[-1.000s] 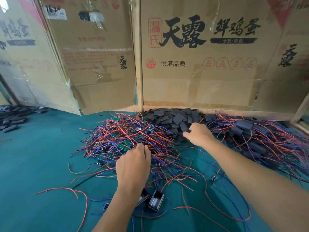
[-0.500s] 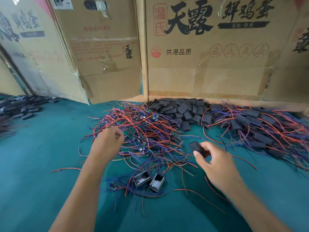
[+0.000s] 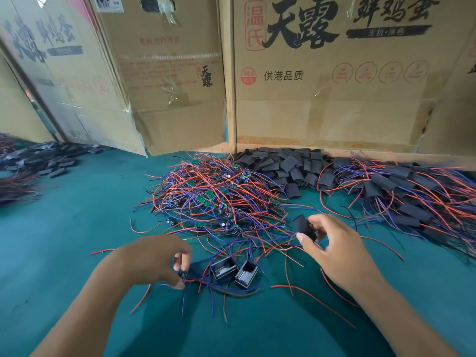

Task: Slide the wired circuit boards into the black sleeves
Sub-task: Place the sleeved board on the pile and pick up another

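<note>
Right grip (image 3: 334,249) pinches flat matte sleeve (image 3: 304,227); left grip (image 3: 152,258) pinches thin wire (image 3: 201,280) (red).

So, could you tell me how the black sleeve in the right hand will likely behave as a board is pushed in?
The sleeve looks thin and flattened, so probably soft and light. Pinched by the right hand, its mouth may close up, so it likely needs squeezing open.

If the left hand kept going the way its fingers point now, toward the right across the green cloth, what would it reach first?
Most likely the nearer of the two small open black plastic housings lying just beyond the left hand, whose fingertips already pinch something small at a bundle of red and blue wires. Depth is hard to judge from this one view.
</note>
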Motion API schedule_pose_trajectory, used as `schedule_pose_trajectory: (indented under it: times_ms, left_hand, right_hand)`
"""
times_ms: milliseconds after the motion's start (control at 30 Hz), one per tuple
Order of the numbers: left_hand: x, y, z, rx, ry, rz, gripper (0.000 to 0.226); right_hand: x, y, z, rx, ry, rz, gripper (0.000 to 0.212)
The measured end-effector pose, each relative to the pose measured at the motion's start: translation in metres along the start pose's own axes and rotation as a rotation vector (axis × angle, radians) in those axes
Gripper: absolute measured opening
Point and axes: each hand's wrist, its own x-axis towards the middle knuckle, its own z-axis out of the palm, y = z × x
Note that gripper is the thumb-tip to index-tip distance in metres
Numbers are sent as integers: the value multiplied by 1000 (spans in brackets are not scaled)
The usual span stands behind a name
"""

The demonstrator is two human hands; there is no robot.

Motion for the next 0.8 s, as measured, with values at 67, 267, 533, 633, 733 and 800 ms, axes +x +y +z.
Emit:
schedule_pose_trajectory:
  times_ms: [67, 267, 533, 633, 733, 800]
  left_hand:
    - [-2, 0, 0, 6, 17, 33, 16]
    - [-9, 14, -27, -219, 367, 192, 12]
    - [2, 52, -41, -440, 575, 315, 16]
    - [-1, 64, -42, -517, 594, 417, 24]
    - [0, 74, -42, -623, 623, 483, 28]
    - [4, 83, -42, -688, 656, 500, 26]
  right_hand:
    - [0, 1, -1, 5, 17, 0, 23]
    - [8, 6, -12, 31, 162, 11, 22]
    - [13, 12, -23, 78, 306, 51, 19]
    - [13, 12, -26, 109, 349, 52, 19]
    - [15, 12, -32, 142, 409, 37, 18]
    - [16, 13, -36, 189, 466, 37, 16]
